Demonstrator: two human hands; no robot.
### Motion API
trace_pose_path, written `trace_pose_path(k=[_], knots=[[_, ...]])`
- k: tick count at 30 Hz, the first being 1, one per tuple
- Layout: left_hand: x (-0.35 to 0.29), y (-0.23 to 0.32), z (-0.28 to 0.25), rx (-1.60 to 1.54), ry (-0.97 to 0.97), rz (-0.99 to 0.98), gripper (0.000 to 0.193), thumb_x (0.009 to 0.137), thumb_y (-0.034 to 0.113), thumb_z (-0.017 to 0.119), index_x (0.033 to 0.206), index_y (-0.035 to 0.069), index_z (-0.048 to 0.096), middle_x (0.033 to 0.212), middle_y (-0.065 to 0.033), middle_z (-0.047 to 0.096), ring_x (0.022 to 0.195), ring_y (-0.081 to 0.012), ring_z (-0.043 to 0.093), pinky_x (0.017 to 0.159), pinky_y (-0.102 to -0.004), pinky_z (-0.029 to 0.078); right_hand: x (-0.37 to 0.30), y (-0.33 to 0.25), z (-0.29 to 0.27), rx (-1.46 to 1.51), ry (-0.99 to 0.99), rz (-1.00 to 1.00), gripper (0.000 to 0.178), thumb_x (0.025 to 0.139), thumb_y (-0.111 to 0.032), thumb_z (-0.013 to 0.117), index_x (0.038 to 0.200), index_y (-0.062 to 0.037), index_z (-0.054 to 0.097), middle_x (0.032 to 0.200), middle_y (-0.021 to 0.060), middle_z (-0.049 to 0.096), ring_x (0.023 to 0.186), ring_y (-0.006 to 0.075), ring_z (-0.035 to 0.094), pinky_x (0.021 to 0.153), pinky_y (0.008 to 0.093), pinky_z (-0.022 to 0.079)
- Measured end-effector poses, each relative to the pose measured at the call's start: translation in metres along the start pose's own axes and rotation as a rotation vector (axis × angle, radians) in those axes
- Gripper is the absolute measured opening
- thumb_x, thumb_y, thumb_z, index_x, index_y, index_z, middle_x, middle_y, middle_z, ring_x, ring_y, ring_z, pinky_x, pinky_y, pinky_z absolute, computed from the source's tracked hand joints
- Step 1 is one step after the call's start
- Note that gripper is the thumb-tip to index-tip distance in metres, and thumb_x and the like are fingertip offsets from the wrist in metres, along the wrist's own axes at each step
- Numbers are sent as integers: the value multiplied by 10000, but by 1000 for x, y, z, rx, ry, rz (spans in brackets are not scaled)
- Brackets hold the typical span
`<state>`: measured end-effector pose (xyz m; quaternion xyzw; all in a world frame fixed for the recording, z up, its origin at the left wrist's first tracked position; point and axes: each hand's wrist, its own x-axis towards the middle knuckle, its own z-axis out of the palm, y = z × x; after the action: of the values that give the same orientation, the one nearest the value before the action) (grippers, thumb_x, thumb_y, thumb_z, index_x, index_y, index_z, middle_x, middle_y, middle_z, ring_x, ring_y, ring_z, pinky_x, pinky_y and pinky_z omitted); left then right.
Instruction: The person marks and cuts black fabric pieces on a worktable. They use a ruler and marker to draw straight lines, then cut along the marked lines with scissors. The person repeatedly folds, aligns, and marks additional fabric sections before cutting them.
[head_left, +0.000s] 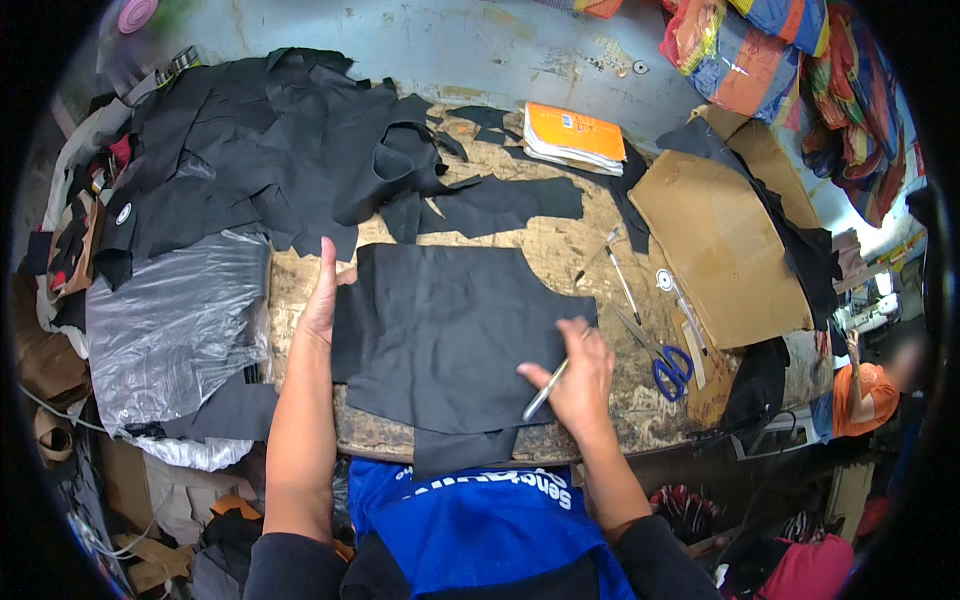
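A black leather-like panel (450,330) lies flat in front of me on the worn wooden table (385,432), over other dark pieces. My left hand (322,300) stands at its left edge, thumb stretched upward and apart from the fingers; its lower fingers are partly hidden. Over the panel's right part, my right hand (582,378) is closed round a slim silver pen (545,390), which points down toward the near edge. Another pen (621,284) and blue-handled scissors (671,373) lie right of the panel.
Black material (250,140) is heaped at the back left, beside a clear plastic-wrapped stack (185,320). An orange-covered book (573,137) sits at the back. A cardboard box (715,240) stands on the right. A person in orange (870,402) is farther right.
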<state>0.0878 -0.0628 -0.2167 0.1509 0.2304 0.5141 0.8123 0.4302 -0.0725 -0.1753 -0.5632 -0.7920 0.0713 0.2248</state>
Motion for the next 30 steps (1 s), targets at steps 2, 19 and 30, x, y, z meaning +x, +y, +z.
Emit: trace_pose_path(k=[2,19,30], knots=[[-11,3,-8,551,155,150,858,820,470,654,1365,-96,310,1319,-192,474,1203,-259,477,1012,-355,374,2,16,4,-57,53,185,779,556,-350,854,1180,-5,541,1139,227,579,1099,368,513,932,456,395],[-92,-11,67,791,507,882,198,886,52,598,1068,-20,627,983,-45,655,845,-82,584,774,-220,460,31,39,-55,1216,418,176,112,877,-37,627,976,14,627,809,-3,645,699,30,544,667,178,441],[-106,-4,97,810,457,926,240,885,53,591,1108,-34,613,1026,-67,655,893,-95,588,825,-236,451,28,32,-78,1214,404,175,137,877,-89,645,955,23,633,751,-9,633,635,19,524,608,166,418]])
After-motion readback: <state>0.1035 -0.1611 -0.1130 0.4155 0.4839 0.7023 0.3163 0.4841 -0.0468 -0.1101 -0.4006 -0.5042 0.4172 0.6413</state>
